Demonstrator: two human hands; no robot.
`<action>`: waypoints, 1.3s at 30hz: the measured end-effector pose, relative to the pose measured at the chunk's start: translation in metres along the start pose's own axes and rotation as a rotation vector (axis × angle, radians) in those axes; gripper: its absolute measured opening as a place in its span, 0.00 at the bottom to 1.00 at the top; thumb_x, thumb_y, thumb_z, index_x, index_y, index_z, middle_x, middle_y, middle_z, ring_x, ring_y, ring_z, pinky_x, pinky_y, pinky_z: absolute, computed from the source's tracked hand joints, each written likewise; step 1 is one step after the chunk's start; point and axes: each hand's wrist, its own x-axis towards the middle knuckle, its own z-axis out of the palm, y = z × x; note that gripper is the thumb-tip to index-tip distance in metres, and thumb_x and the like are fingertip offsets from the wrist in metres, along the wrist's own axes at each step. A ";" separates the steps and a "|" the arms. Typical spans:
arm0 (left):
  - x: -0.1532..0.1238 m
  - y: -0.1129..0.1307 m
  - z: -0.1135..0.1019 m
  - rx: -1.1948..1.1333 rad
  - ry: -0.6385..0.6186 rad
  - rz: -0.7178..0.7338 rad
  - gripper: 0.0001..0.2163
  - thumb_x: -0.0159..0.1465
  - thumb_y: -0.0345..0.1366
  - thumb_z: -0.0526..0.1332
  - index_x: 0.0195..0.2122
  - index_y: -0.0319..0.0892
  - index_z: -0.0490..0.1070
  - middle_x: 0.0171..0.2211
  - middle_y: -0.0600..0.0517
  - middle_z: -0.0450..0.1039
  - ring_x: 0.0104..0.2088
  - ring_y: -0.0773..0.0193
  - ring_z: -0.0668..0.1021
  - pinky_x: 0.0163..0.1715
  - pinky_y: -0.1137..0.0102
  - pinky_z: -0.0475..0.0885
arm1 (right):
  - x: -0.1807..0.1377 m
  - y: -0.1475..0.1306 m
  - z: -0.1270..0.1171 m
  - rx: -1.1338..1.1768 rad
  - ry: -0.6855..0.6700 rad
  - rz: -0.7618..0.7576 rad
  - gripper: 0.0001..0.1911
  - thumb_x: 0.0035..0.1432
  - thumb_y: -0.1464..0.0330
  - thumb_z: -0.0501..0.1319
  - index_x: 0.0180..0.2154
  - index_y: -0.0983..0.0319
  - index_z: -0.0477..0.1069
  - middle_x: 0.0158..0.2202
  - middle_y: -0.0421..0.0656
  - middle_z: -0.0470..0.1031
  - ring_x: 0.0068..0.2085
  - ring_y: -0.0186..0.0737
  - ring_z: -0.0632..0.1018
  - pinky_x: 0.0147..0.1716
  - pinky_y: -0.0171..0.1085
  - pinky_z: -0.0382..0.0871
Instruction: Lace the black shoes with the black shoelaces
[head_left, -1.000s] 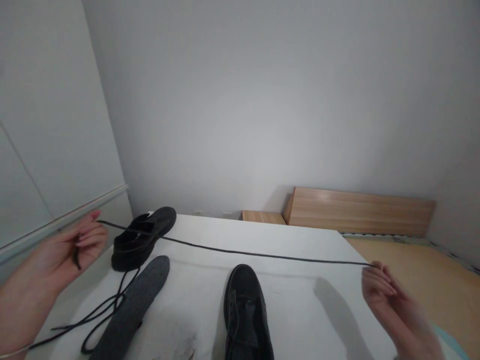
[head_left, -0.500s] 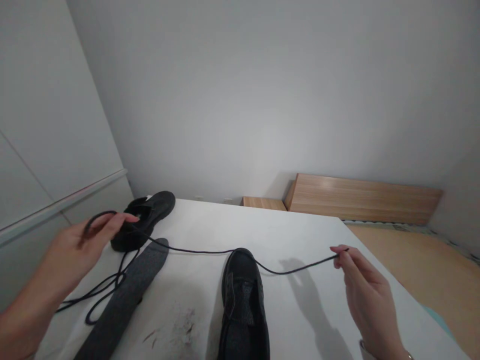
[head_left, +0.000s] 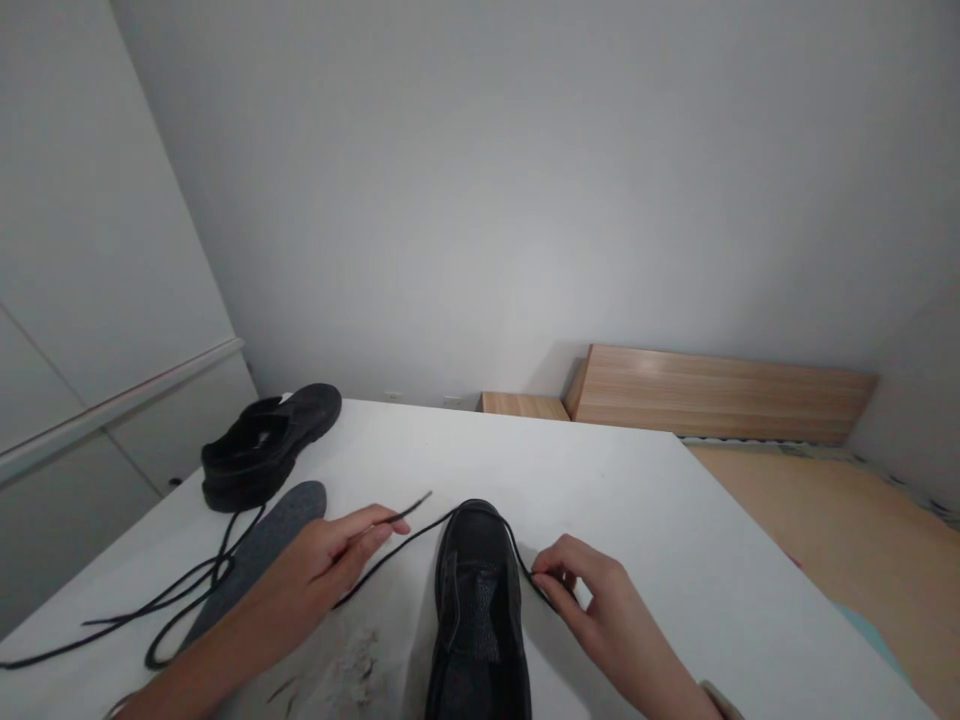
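The near black shoe [head_left: 480,610] is running off the bottom edge, its heel cut from view, and both forearms are cropped there too. The left hand [head_left: 330,560] is pinching one end of a black lace [head_left: 442,520], the tip sticking out past the fingertips; the right hand [head_left: 592,600] is pinching the other stretch just right of the shoe, though the lace is likely hidden under those fingers. The lace is looping around the toe. A second shoe [head_left: 266,445], a grey insole [head_left: 262,550] and another lace [head_left: 165,605] are lying far left on the white table [head_left: 637,520]. Behind, plain grey walls and a wooden board [head_left: 720,395] are showing.
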 end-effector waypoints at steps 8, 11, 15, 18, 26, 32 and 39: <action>0.005 0.000 0.015 0.160 -0.064 0.104 0.17 0.72 0.46 0.49 0.42 0.48 0.78 0.34 0.52 0.80 0.36 0.57 0.79 0.42 0.69 0.70 | 0.009 -0.001 0.013 -0.023 -0.054 -0.046 0.08 0.66 0.72 0.56 0.34 0.60 0.72 0.34 0.43 0.74 0.36 0.41 0.76 0.37 0.38 0.69; 0.005 -0.002 0.018 0.163 -0.043 0.124 0.17 0.72 0.44 0.49 0.40 0.47 0.77 0.32 0.52 0.79 0.34 0.59 0.78 0.39 0.70 0.68 | 0.011 0.002 0.015 -0.024 -0.057 -0.064 0.09 0.67 0.70 0.55 0.34 0.59 0.72 0.34 0.42 0.74 0.36 0.41 0.77 0.37 0.38 0.69; 0.007 -0.003 0.021 0.137 -0.022 0.083 0.16 0.72 0.43 0.49 0.40 0.45 0.76 0.26 0.55 0.73 0.29 0.62 0.75 0.33 0.71 0.64 | 0.012 0.008 0.017 -0.016 -0.052 -0.096 0.11 0.68 0.67 0.54 0.33 0.59 0.72 0.33 0.42 0.75 0.35 0.41 0.77 0.36 0.37 0.70; 0.010 -0.005 0.024 0.039 -0.008 0.027 0.17 0.72 0.45 0.49 0.38 0.43 0.75 0.21 0.57 0.68 0.24 0.64 0.72 0.29 0.71 0.62 | 0.011 0.013 0.018 -0.024 -0.041 -0.119 0.12 0.69 0.64 0.54 0.33 0.58 0.72 0.32 0.42 0.75 0.34 0.41 0.77 0.35 0.37 0.71; 0.013 -0.014 0.037 -0.142 0.061 -0.056 0.18 0.70 0.46 0.49 0.37 0.40 0.74 0.16 0.58 0.64 0.20 0.65 0.67 0.24 0.72 0.58 | 0.009 0.023 0.018 -0.032 -0.065 -0.131 0.11 0.70 0.65 0.54 0.35 0.58 0.72 0.33 0.41 0.77 0.34 0.40 0.78 0.35 0.35 0.72; 0.014 -0.018 0.050 -0.174 0.074 -0.085 0.19 0.70 0.47 0.49 0.38 0.41 0.74 0.15 0.58 0.63 0.19 0.66 0.66 0.23 0.72 0.57 | 0.010 0.024 0.020 -0.044 -0.065 -0.129 0.11 0.70 0.64 0.54 0.36 0.58 0.71 0.33 0.42 0.77 0.34 0.40 0.78 0.35 0.36 0.72; 0.007 -0.013 0.057 0.107 -0.020 0.012 0.15 0.71 0.40 0.50 0.39 0.43 0.77 0.25 0.52 0.75 0.26 0.62 0.75 0.28 0.70 0.64 | 0.010 0.023 0.017 -0.097 -0.065 -0.157 0.11 0.70 0.68 0.53 0.36 0.58 0.73 0.37 0.44 0.74 0.39 0.41 0.78 0.40 0.37 0.73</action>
